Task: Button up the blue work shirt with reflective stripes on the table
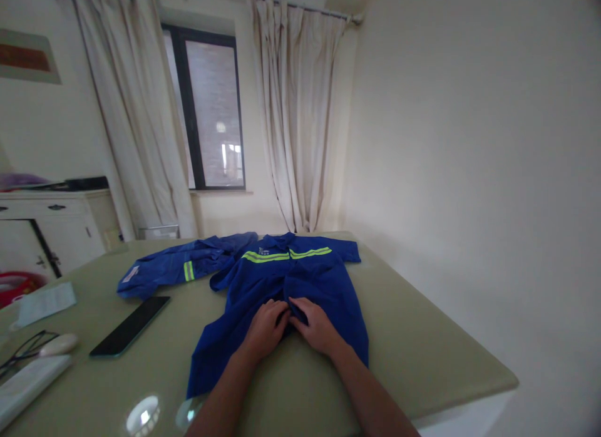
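Note:
A blue work jacket (pixel 300 277) with yellow-green reflective stripes lies spread on a green table (pixel 422 337), collar pointing away from me. My left hand (pixel 265 327) and my right hand (pixel 315 324) rest side by side at the middle of its front, fingers curled and pinching the fabric near the opening. A second blue garment (pixel 183 268) with a reflective band lies bunched just left of the jacket.
A dark phone (pixel 130 325) lies face up at the left. Further left are a paper sheet (pixel 44 302), a white mouse (pixel 59 344), glasses (pixel 23 349) and a white keyboard (pixel 28 384). A white cabinet (pixel 51 230) and curtained window (pixel 211 111) stand behind. A wall runs along the right.

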The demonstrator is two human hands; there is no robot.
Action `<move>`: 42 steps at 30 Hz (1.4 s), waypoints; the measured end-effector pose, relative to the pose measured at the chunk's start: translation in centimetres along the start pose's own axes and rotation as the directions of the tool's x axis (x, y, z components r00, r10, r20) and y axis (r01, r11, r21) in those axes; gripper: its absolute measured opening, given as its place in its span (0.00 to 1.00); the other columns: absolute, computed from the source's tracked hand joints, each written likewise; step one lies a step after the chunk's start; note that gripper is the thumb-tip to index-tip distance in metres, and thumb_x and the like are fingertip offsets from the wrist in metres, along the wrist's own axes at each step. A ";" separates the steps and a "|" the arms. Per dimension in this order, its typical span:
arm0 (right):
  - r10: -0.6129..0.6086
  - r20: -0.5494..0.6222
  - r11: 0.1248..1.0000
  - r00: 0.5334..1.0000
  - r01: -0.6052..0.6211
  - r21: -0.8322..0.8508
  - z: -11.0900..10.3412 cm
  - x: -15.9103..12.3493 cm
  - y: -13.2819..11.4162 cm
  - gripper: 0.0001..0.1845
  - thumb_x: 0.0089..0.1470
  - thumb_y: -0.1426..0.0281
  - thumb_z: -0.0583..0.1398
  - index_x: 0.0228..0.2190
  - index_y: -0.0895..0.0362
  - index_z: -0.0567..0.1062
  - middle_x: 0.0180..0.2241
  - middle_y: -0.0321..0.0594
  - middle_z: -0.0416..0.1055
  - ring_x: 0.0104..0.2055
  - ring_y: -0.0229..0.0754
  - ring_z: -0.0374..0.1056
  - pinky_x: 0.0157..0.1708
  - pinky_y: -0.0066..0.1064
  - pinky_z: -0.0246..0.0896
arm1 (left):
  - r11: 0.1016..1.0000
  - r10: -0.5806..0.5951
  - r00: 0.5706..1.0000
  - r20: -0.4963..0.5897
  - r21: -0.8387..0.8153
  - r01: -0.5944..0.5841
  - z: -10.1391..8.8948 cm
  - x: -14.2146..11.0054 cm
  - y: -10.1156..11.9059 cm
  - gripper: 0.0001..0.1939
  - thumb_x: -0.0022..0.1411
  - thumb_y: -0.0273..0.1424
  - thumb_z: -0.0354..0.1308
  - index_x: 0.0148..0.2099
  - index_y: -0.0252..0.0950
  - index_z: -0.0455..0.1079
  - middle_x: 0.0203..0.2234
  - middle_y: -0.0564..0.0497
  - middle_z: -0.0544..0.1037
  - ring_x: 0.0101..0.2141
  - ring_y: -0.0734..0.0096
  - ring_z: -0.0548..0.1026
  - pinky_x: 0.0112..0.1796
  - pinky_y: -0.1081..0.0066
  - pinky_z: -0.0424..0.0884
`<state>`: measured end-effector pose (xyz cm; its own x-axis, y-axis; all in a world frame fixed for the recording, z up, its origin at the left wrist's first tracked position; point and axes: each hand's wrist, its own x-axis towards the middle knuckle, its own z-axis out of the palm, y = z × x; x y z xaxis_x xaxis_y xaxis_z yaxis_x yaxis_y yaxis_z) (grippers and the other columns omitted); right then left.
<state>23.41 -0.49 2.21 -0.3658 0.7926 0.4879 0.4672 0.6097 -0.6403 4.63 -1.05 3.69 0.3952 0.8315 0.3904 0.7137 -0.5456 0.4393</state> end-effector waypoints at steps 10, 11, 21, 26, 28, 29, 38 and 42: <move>0.181 -0.524 0.980 0.832 -0.195 0.029 -1.3 0.6 0.3 0.17 0.61 0.55 0.58 0.39 0.55 0.77 0.37 0.44 0.79 0.40 0.50 0.74 0.43 0.39 0.67 | 0.998 0.030 0.994 0.103 0.051 -0.035 -0.4 -0.6 0.1 0.09 0.67 0.36 0.54 0.42 0.43 0.75 0.42 0.50 0.77 0.45 0.63 0.73 0.46 0.66 0.67; 0.179 -0.554 0.979 0.813 -0.206 0.014 -1.4 0.5 0.1 0.18 0.61 0.54 0.58 0.39 0.55 0.76 0.36 0.43 0.78 0.38 0.49 0.74 0.42 0.38 0.67 | 0.998 0.033 0.994 0.102 0.048 -0.039 -0.4 -0.5 0.1 0.11 0.69 0.34 0.51 0.40 0.42 0.75 0.40 0.50 0.78 0.44 0.64 0.73 0.45 0.66 0.67; -0.014 -0.511 0.978 0.859 -0.094 -0.186 -1.1 0.1 -0.6 0.18 0.66 0.56 0.55 0.36 0.54 0.79 0.34 0.43 0.74 0.39 0.48 0.69 0.44 0.39 0.64 | 0.993 -0.044 0.999 -0.032 -0.112 0.040 0.7 0.1 -0.2 0.11 0.72 0.35 0.48 0.40 0.40 0.70 0.36 0.52 0.79 0.39 0.67 0.76 0.41 0.70 0.69; -0.012 -0.386 0.995 0.923 -0.028 -0.100 -0.8 0.3 -1.0 0.16 0.67 0.63 0.52 0.42 0.54 0.79 0.39 0.44 0.75 0.43 0.46 0.71 0.47 0.37 0.64 | 0.992 0.094 0.994 0.058 -0.090 -0.088 0.5 -0.2 0.2 0.08 0.69 0.35 0.54 0.38 0.40 0.72 0.36 0.52 0.78 0.40 0.67 0.75 0.42 0.71 0.69; 0.006 -0.344 0.999 0.939 -0.019 -0.034 -0.7 0.4 -1.0 0.13 0.65 0.63 0.55 0.39 0.54 0.79 0.37 0.42 0.76 0.40 0.45 0.72 0.44 0.35 0.66 | 0.995 0.093 0.995 0.037 -0.051 -0.091 0.6 -0.4 0.5 0.07 0.70 0.34 0.52 0.43 0.41 0.71 0.41 0.50 0.77 0.44 0.66 0.74 0.46 0.70 0.69; 0.027 -0.327 1.000 0.945 -0.029 -0.003 -0.6 0.4 -1.0 0.13 0.63 0.62 0.57 0.36 0.54 0.79 0.34 0.41 0.77 0.37 0.44 0.72 0.41 0.34 0.66 | 0.996 0.085 0.996 0.037 -0.030 -0.084 0.6 -0.5 0.6 0.07 0.71 0.33 0.50 0.45 0.40 0.70 0.42 0.50 0.77 0.45 0.66 0.74 0.46 0.69 0.69; 0.128 -0.236 0.990 0.963 -0.109 0.093 0.1 0.5 -0.4 0.14 0.58 0.62 0.60 0.24 0.55 0.71 0.23 0.33 0.67 0.27 0.39 0.63 0.29 0.28 0.57 | 0.994 0.023 0.978 0.207 0.102 -0.045 0.7 -0.6 1.1 0.08 0.71 0.31 0.48 0.46 0.38 0.68 0.42 0.47 0.77 0.45 0.62 0.75 0.46 0.66 0.69; 0.123 -0.211 0.989 0.970 -0.103 0.104 0.5 0.5 0.3 0.11 0.55 0.64 0.62 0.25 0.56 0.72 0.24 0.33 0.67 0.27 0.38 0.62 0.29 0.28 0.56 | 0.992 0.104 0.974 0.202 0.048 -0.116 0.3 -0.6 1.3 0.09 0.69 0.26 0.49 0.47 0.39 0.69 0.43 0.49 0.77 0.46 0.64 0.74 0.49 0.67 0.68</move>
<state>22.99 0.13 2.01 -0.1275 0.8447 0.5198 0.4164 0.5212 -0.7449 5.49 -2.21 3.84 0.5758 0.7743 0.2624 0.6903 -0.6324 0.3515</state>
